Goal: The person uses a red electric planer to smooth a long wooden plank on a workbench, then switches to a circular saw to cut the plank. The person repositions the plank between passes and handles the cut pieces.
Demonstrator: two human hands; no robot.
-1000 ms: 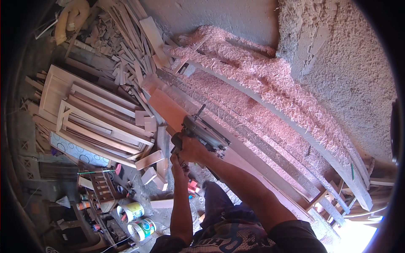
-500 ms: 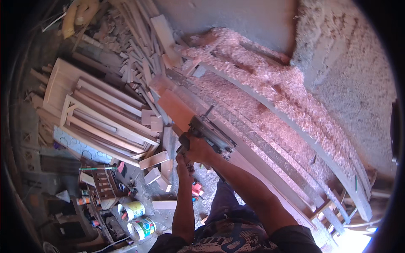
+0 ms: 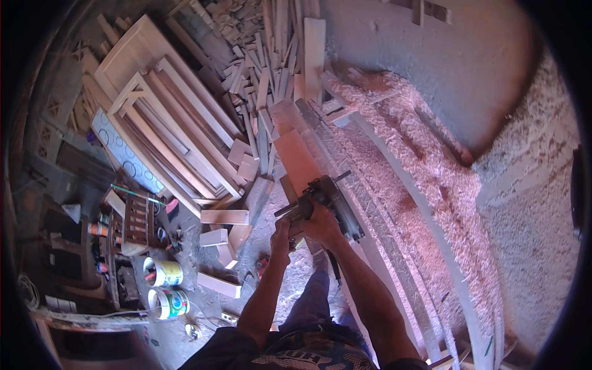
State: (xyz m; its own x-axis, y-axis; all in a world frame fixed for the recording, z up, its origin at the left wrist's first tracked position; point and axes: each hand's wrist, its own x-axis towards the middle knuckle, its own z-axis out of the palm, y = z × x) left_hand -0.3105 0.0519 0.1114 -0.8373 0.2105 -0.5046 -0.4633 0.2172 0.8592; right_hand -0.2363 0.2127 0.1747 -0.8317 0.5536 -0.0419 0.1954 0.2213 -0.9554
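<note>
A dark electric hand planer (image 3: pixel 338 209) rests on a reddish-brown board (image 3: pixel 297 159) on the long wooden bench. My right hand (image 3: pixel 319 223) is closed around the planer's handle. Just to its left, my left hand (image 3: pixel 282 238) is closed against the near-left side of the tool, below the dark part that sticks out. What its fingers hold is hidden. The far part of the board shows beyond the planer, with a smooth, bare face. A dark cord (image 3: pixel 335 266) hangs from the tool beside my right forearm.
Pink wood shavings (image 3: pixel 425 142) heap along the bench's right side, over long beams (image 3: pixel 425 209). Framed wooden panels (image 3: pixel 166 123) lean at the left. Offcuts (image 3: pixel 246 68) pile up at the back. Two buckets (image 3: pixel 165 272) and loose blocks (image 3: pixel 221 285) stand on the floor.
The whole view has turned, with the panels and buckets shifted and the bench now steeper in the picture. Both hands remain at the planer, and my left hand sits slightly farther from the right.
</note>
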